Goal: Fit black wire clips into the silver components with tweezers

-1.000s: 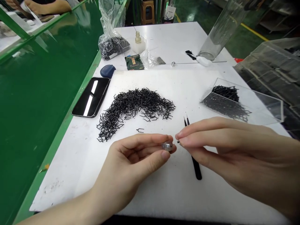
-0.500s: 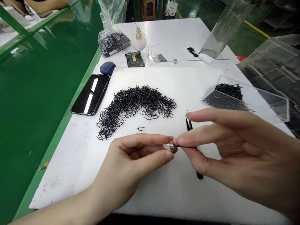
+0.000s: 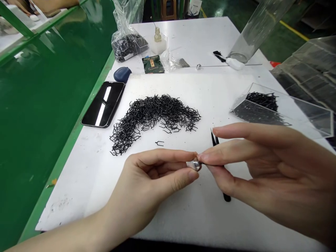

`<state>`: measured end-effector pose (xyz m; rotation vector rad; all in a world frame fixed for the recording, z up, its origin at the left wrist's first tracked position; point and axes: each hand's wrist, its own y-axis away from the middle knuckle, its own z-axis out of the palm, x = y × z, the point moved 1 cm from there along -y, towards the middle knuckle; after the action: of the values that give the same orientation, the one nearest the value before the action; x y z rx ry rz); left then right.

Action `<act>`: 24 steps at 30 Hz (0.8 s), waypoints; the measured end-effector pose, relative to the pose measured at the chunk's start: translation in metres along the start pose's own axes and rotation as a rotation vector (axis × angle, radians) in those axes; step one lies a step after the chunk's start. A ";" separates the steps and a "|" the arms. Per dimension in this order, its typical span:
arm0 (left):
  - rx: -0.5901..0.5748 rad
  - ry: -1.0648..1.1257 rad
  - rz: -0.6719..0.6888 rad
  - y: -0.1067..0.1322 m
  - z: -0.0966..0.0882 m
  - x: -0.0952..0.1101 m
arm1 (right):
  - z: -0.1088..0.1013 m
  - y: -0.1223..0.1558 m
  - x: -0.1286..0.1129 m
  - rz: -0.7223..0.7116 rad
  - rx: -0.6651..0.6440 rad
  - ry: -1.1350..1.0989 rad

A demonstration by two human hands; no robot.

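My left hand (image 3: 148, 185) pinches a small silver metal part (image 3: 193, 165) between thumb and fingertips. My right hand (image 3: 262, 164) meets it there, its fingertips gripping a short black wire piece (image 3: 200, 162) against the part's end. Black tweezers (image 3: 214, 139) pass behind my right fingers, tips up and lower end showing below them. Just beyond my hands lies a single black wire clip (image 3: 159, 143), apart from a heap of similar clips (image 3: 149, 119) on the white foam sheet (image 3: 217, 91).
A clear acrylic tray (image 3: 309, 117) with black clips stands to the right. A phone (image 3: 103, 104), blue pouch (image 3: 122, 74), plastic bag of clips (image 3: 127, 45) and glass cylinder (image 3: 258, 31) surround the sheet. A co-worker's hand (image 3: 52, 3) shows far left, beyond a green-edged partition (image 3: 31, 31).
My hands have closed together, with the wire piece now at the silver part's end. The silver part has turned, the tweezers have tilted, and the scene sits shifted slightly as my head moved.
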<state>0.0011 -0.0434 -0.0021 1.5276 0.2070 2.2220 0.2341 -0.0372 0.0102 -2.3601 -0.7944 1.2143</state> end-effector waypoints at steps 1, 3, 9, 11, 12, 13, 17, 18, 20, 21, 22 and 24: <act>0.004 0.000 0.001 0.000 0.000 0.000 | 0.000 0.001 -0.001 0.003 0.001 0.012; 0.009 -0.001 0.001 0.000 0.001 0.000 | 0.002 0.003 -0.002 0.030 0.001 0.035; 0.018 -0.003 -0.009 0.002 0.001 0.000 | 0.004 0.002 -0.001 0.015 0.021 0.038; 0.016 -0.001 -0.010 0.002 0.000 0.000 | 0.004 0.001 0.000 0.009 0.022 0.060; 0.014 -0.005 -0.007 0.002 0.000 0.000 | 0.004 0.001 0.000 0.004 0.028 0.067; 0.013 -0.012 -0.005 0.001 0.000 0.000 | 0.004 0.002 0.001 0.007 0.033 0.068; -0.007 -0.031 -0.006 0.002 0.000 0.001 | 0.004 0.004 0.000 0.029 0.048 0.039; -0.009 -0.029 -0.011 0.003 0.001 0.001 | 0.004 0.005 -0.001 0.041 0.050 0.027; -0.018 -0.025 -0.016 0.004 0.001 0.001 | 0.003 0.007 -0.003 0.059 0.055 0.009; -0.018 -0.029 -0.016 0.004 0.001 0.001 | 0.003 0.008 -0.003 0.064 0.055 0.003; -0.020 -0.034 -0.009 0.004 0.001 0.001 | 0.003 0.009 -0.003 0.061 0.051 -0.003; -0.014 -0.046 0.010 0.004 0.002 0.002 | 0.002 0.009 -0.003 0.044 0.042 -0.013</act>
<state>0.0013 -0.0468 0.0018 1.5739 0.1695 2.1890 0.2335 -0.0460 0.0057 -2.3500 -0.7178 1.2526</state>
